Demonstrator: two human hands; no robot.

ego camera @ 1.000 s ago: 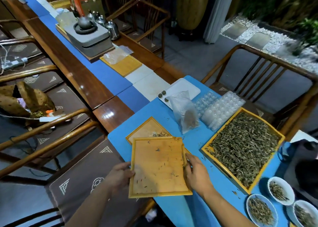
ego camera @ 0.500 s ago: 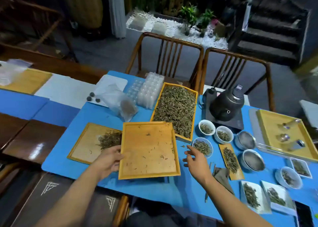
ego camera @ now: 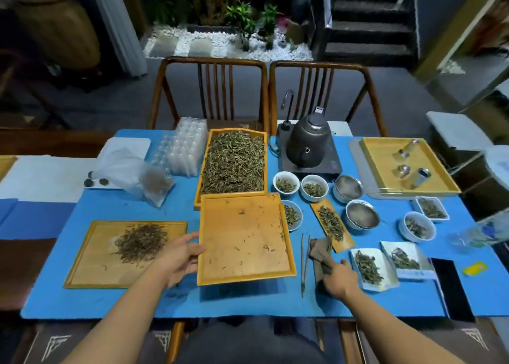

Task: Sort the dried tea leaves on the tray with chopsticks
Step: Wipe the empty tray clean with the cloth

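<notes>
My left hand (ego camera: 180,257) grips the left edge of a nearly bare bamboo tray (ego camera: 243,237) with a few scattered tea leaves; its near edge is lifted off the blue mat. My right hand (ego camera: 340,278) reaches over a brown cloth (ego camera: 319,252), fingers apart and holding nothing. The chopsticks (ego camera: 304,264) lie on the mat just left of that hand. A flat tray (ego camera: 82,264) to the left carries a small heap of dried leaves (ego camera: 141,241). A deep tray (ego camera: 204,168) behind is filled with tea leaves.
White bowls (ego camera: 286,183) and dishes (ego camera: 371,264) of leaves crowd the right side, with two metal strainers (ego camera: 360,214), a dark kettle (ego camera: 307,143) on its base, and a tray of small jars (ego camera: 407,165). Clear plastic moulds (ego camera: 187,148) and a bag (ego camera: 132,173) sit back left. A phone (ego camera: 451,289) lies near right.
My view swung right along the table. The near-bare tray moved right, off the left tray. My right hand let go of it and went to the cloth beside the chopsticks.
</notes>
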